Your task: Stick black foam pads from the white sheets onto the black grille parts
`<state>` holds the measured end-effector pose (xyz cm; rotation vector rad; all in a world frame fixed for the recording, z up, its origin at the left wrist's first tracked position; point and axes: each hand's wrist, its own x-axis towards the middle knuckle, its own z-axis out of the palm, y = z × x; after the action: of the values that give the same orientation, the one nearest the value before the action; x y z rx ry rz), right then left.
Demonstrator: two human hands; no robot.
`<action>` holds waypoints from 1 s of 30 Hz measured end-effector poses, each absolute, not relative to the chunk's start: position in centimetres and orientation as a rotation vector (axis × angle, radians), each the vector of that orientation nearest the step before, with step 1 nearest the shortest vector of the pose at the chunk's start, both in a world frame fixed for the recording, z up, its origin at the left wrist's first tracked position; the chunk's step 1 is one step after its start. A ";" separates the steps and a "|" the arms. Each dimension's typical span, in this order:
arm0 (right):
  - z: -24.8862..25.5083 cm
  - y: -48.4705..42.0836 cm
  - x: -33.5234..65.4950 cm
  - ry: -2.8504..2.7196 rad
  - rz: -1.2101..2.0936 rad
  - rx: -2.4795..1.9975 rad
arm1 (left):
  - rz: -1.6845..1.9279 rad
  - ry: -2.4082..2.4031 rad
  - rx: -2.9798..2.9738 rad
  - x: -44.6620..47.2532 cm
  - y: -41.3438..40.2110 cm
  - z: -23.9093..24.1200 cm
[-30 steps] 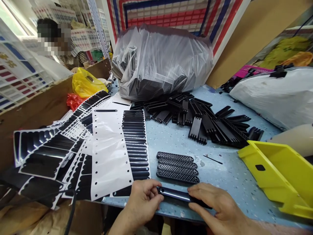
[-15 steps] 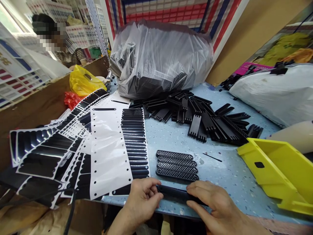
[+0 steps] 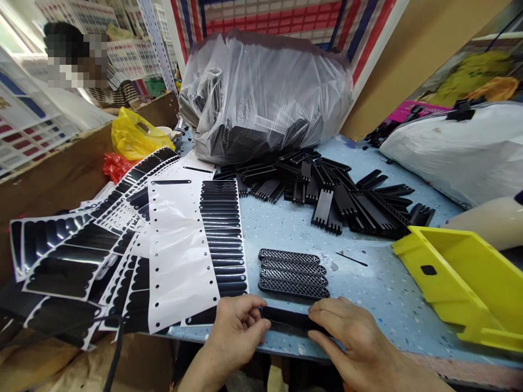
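Both my hands hold one long black plastic strip (image 3: 288, 320) at the near edge of the blue table (image 3: 368, 294). My left hand (image 3: 237, 329) pinches its left end with curled fingers. My right hand (image 3: 351, 335) covers and grips its right end. Just beyond the strip lie several black mesh grille pieces (image 3: 292, 273) side by side. A white backing sheet with black oval stickers (image 3: 223, 239) lies to the left of my left hand.
A heap of black comb-like parts (image 3: 335, 196) lies mid-table before a large clear bag of black parts (image 3: 265, 98). A yellow plastic bin (image 3: 466, 277) sits at the right. Used sticker sheets (image 3: 81, 256) pile at left. A person sits at the far left.
My hands have stayed on the strip; its shiny top face, seen a second ago, now looks dark. The view has shifted slightly.
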<state>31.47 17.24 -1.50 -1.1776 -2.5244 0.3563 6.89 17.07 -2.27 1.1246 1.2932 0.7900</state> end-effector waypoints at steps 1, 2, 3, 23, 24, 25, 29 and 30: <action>-1.6 17.3 31.5 -2.524 0.351 -1.169 | 0.793 1.293 1.122 6.9 17.1 -2.3; -1.7 17.3 31.5 -2.523 0.345 -1.164 | 0.797 1.292 1.121 6.9 17.1 -2.4; -1.7 17.3 31.5 -2.521 0.337 -1.164 | 0.804 1.291 1.123 6.9 17.1 -2.4; 0.1 17.4 29.9 -2.406 0.391 -1.162 | 0.749 1.250 0.993 6.9 17.9 -1.6; 0.1 17.4 29.9 -2.410 0.387 -1.149 | 0.738 1.263 0.996 6.9 18.0 -1.6; 0.1 17.4 29.9 -2.415 0.388 -1.141 | 0.729 1.275 0.999 7.0 18.0 -1.6; 0.1 17.4 30.0 -2.428 0.414 -1.148 | 0.717 1.300 0.995 7.3 18.0 -1.8; 0.1 17.4 30.0 -2.427 0.417 -1.151 | 0.719 1.303 0.994 7.3 18.0 -1.9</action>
<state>29.97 17.41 0.07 -1.1512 -2.4267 0.4168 7.29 18.03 -1.91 0.9944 1.3030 0.7186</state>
